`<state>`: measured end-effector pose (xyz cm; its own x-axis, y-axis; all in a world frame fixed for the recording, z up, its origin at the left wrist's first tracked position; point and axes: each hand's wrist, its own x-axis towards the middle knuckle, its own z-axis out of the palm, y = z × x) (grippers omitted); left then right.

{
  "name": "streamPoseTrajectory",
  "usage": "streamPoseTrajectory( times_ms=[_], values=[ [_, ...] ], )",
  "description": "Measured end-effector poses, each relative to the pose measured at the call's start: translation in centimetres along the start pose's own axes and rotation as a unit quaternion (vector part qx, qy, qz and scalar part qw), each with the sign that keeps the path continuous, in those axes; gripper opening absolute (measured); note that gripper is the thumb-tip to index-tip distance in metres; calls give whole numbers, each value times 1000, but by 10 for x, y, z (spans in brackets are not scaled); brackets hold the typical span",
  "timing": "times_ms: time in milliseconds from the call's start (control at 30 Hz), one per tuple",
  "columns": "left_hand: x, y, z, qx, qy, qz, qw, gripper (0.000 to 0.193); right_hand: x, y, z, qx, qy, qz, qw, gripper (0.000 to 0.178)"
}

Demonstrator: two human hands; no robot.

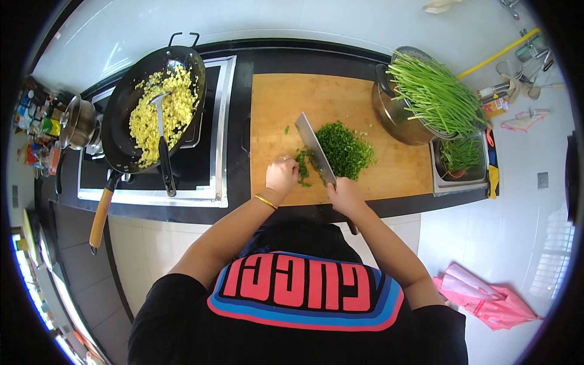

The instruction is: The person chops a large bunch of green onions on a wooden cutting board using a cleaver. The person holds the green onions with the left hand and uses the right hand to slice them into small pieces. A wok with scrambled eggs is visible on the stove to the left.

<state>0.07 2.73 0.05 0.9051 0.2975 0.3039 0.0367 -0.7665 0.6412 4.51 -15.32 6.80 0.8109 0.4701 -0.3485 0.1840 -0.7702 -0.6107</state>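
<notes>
A broad-bladed cleaver (316, 150) stands slanted on the wooden cutting board (280, 97), and my right hand (345, 196) is closed round its handle. To the blade's right lies a heap of finely chopped greens (344, 152). A smaller clump of cut greens (302, 165) sits on the blade's left side. My left hand (283, 175), with a ring and a yellow bangle, rests on the board with its fingers curled in against that clump. Whether any greens are inside those fingers is hidden.
Left of the board, a black wok (115, 137) on the stove holds scrambled egg (164, 109) and a spatula (163, 146). Long green stalks (435, 91) lie across a metal pot (395, 118) at right. More greens (460, 155) sit in a metal tray (462, 185) beside it.
</notes>
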Motion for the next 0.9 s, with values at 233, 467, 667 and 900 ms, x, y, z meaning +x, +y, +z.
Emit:
streamPoseTrajectory(
  times_ms=[233,467,667,900],
  values=[
    [-5,-2,4,-2,1,-9,1000,1,-12,-16,-3,-145,-58,17,988,23],
    [-4,0,3,-15,16,3,1000,1,5,-9,4,-63,8,-14,998,26],
    [-2,1,3,-27,15,-41,999,1,-20,-23,-16,-137,-74,-7,988,23],
    [-5,1,3,-26,9,-35,999,1,-14,-15,8,-164,-74,-10,984,21]
  ],
)
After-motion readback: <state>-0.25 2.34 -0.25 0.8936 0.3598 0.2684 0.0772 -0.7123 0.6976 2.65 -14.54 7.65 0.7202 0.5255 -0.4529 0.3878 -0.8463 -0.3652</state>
